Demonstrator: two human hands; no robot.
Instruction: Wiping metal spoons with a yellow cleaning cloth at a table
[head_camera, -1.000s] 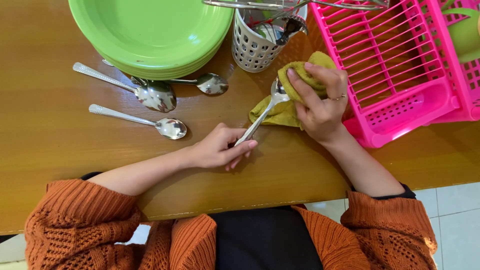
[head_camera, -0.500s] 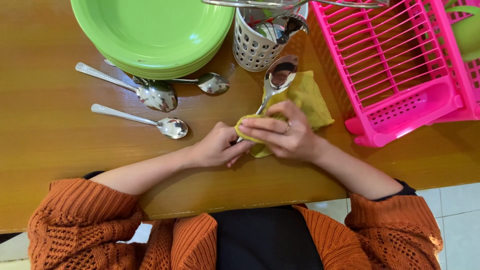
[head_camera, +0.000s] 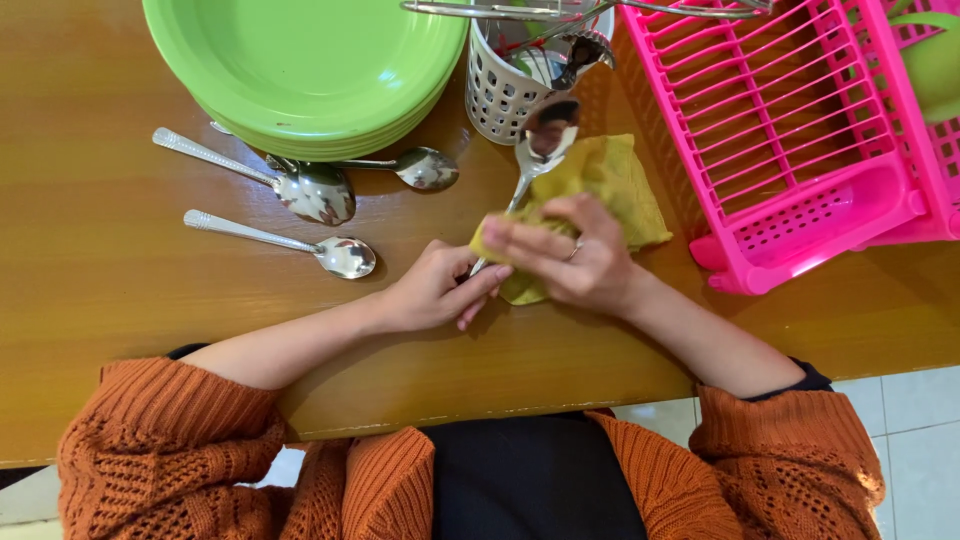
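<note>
My left hand (head_camera: 432, 289) grips the handle end of a steel spoon (head_camera: 540, 142), whose bowl points up toward the cutlery holder. My right hand (head_camera: 570, 260) pinches a yellow-green cloth (head_camera: 610, 180) around the middle of the spoon's handle. The rest of the cloth lies spread on the wooden table (head_camera: 100, 290) under the spoon's bowl. Both wrists come out of orange knitted sleeves.
A stack of green plates (head_camera: 300, 65) sits at the top left. Three loose spoons (head_camera: 300, 190) lie below it. A white perforated cutlery holder (head_camera: 505, 90) stands at top centre. A pink dish rack (head_camera: 790, 130) fills the top right; the table edge runs near my body.
My right hand with the cloth slid from the spoon's bowl down onto the handle, baring the bowl. The spoon now angles slightly more upright toward the holder.
</note>
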